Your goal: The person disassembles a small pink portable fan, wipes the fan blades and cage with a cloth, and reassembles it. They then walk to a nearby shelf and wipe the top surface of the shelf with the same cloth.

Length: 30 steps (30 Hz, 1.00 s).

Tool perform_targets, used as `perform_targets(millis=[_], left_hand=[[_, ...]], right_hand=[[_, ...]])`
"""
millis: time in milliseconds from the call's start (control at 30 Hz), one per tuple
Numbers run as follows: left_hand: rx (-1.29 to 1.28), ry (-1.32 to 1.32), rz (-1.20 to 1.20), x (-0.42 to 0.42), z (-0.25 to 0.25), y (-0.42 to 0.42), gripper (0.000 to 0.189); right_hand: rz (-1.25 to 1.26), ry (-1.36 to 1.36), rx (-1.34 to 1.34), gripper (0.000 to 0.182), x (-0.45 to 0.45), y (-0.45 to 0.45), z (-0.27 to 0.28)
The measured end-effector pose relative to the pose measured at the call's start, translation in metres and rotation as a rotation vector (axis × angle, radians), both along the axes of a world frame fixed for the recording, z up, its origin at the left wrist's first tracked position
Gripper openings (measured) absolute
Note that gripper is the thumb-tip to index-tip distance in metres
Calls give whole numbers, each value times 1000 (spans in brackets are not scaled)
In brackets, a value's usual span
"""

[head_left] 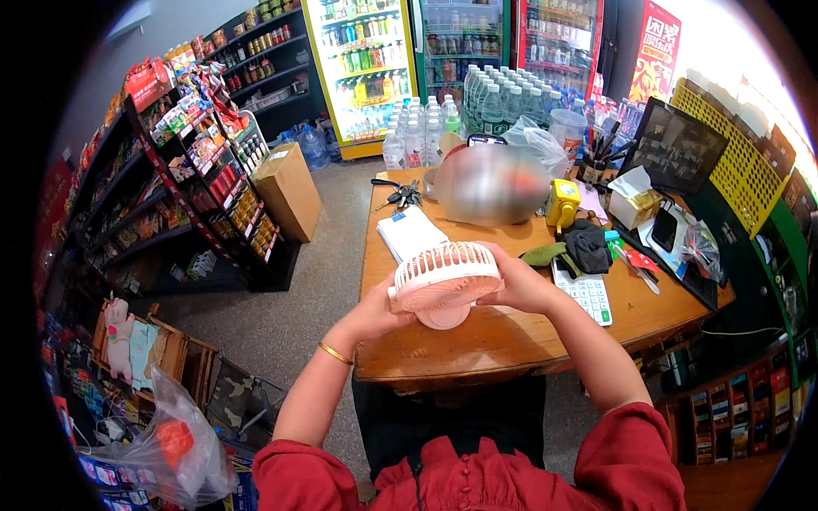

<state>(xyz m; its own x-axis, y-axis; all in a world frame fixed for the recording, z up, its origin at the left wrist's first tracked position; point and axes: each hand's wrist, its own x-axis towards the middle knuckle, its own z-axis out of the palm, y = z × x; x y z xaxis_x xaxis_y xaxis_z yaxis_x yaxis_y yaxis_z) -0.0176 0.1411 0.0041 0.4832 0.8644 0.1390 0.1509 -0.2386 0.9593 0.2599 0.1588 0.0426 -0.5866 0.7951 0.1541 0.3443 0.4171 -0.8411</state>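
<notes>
A small pink desk fan (447,281) with a slotted guard and a round base is held over the front of the wooden desk (460,358). My left hand (378,308) grips its left side, and my right hand (516,279) grips its right side; some fingers are hidden behind the fan. Just beyond the fan lies a stack of white paper (409,231), with a bunch of keys (406,195) behind it. To the right of my right hand are a white calculator (586,295), a dark cloth (586,246) and a green cloth (543,254). A blurred patch covers something on the desk.
Water bottles (505,102) crowd the desk's far side. At right stand a monitor (674,145), a pen holder (592,169), a yellow toy-like object (562,203) and a tissue box (634,203). Snack shelves (192,166) and a cardboard box (289,188) stand left; lit drink fridges (361,70) line the back.
</notes>
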Motion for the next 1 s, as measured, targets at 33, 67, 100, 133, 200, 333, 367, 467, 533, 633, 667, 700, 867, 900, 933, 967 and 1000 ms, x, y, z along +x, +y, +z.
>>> perform_targets(millis=[33,67,100,133,200,333,367,467,533,633,667,700,867,900,933,967,1000], left_hand=[[-35,-92,-87,-5,4,0,74],[-70,-184,-173,-8,9,0,74],[-100,-213,-155,-7,14,0,73],[-129,-242,-137,-5,19,1,72],[-160,-319,-101,1,22,4,69],[-88,-405,-45,16,17,11,67],[-51,-399,-35,18,15,13,67],[-53,-505,-15,21,7,16,65],[-90,-574,-58,24,10,17,63],[-144,-626,-109,27,10,20,58],[-180,-620,-109,27,12,20,58],[-213,-613,-110,26,13,21,57],[-195,-517,-67,24,15,28,53],[-145,-515,-70,26,14,27,52],[-135,-549,-39,26,11,27,51],[-124,-582,-8,27,6,28,50],[-113,-615,22,28,4,28,49]], right_hand=[[6,-3,1,83,0,0,1],[10,-3,12,83,1,0,-1],[12,-5,24,83,2,2,-3],[14,-6,35,83,2,3,-5],[-3,-7,64,82,1,0,-5],[-11,31,42,80,0,0,-8],[-16,23,52,80,-1,-1,-8],[-37,-7,63,80,0,-7,-5],[-52,-46,41,81,2,-8,-5],[-45,-48,17,82,3,-11,-3],[-41,-38,2,81,4,-10,-4],[-37,-28,-12,81,5,-8,-6],[-29,16,12,79,6,-8,-7],[-32,11,0,79,6,-11,-5],[-34,6,-12,78,6,-12,-3],[-38,6,-5,78,6,-12,-5],[-43,6,3,78,6,-11,-7]])
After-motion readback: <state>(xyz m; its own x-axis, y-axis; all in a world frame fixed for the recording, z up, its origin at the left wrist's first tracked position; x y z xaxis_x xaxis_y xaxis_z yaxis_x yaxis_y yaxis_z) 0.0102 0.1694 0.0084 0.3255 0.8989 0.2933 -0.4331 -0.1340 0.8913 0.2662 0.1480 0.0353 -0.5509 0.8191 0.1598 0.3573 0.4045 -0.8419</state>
